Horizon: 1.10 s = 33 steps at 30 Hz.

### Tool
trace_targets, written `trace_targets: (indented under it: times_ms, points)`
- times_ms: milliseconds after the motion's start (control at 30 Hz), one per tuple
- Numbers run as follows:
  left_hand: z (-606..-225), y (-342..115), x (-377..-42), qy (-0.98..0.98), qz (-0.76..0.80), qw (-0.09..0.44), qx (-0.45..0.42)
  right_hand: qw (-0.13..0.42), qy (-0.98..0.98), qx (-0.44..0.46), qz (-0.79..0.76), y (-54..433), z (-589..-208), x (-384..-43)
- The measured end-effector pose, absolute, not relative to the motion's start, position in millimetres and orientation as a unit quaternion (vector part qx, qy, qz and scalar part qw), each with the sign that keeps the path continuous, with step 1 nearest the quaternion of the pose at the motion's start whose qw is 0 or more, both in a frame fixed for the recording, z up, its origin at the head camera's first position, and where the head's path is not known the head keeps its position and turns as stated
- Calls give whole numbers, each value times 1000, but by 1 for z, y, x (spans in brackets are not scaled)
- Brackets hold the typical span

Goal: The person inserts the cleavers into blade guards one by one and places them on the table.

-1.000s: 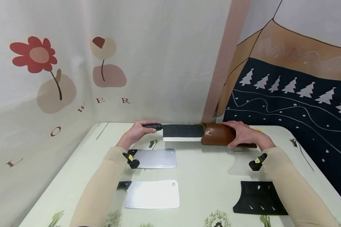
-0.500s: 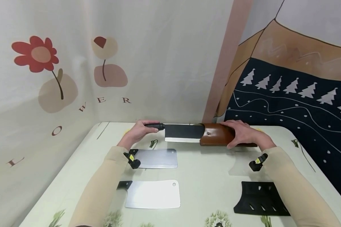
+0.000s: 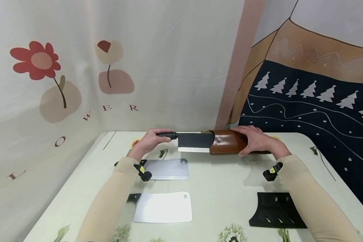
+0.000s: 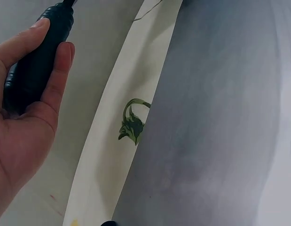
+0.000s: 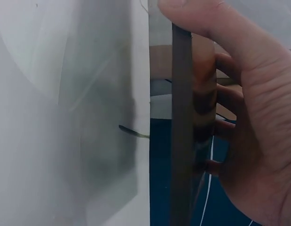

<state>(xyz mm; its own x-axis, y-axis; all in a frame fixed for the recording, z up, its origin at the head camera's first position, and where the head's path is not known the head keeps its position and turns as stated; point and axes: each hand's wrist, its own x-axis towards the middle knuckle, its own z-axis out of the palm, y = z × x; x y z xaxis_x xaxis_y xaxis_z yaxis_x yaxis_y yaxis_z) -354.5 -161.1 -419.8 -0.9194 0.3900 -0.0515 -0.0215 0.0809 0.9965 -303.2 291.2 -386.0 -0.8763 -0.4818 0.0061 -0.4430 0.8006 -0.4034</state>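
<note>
My left hand grips the black handle of a cleaver with a dark blade and a bright edge. Part of that blade sits inside a brown leather sheath, which hides its far end. Around the sheath's right part curls my right hand. Both are held near the table's far edge. In the left wrist view, thumb and fingers wrap the ridged handle. The right wrist view shows the sheath edge-on, fingers on one side and thumb at its edge.
Two silver cleavers, one farther back and one nearer, lie on the left of the table. On the right lie a translucent sheath and a black slotted sheath. A printed curtain hangs behind.
The dark-bladed cleaver has slid deeper into the leather sheath, so less blade shows. My left hand has moved slightly right, the right hand and sheath slightly left.
</note>
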Motion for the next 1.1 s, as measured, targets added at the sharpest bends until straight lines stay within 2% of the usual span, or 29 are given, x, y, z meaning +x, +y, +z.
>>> trace_targets:
  times_ms: [633,1100]
  points:
    - [-422,-161,-357,706,675,161,140,18,936,-272,-224,276,-385,-299]
    - [-422,-158,-356,696,687,162,135,24,937,-261,-230,270,-383,-299]
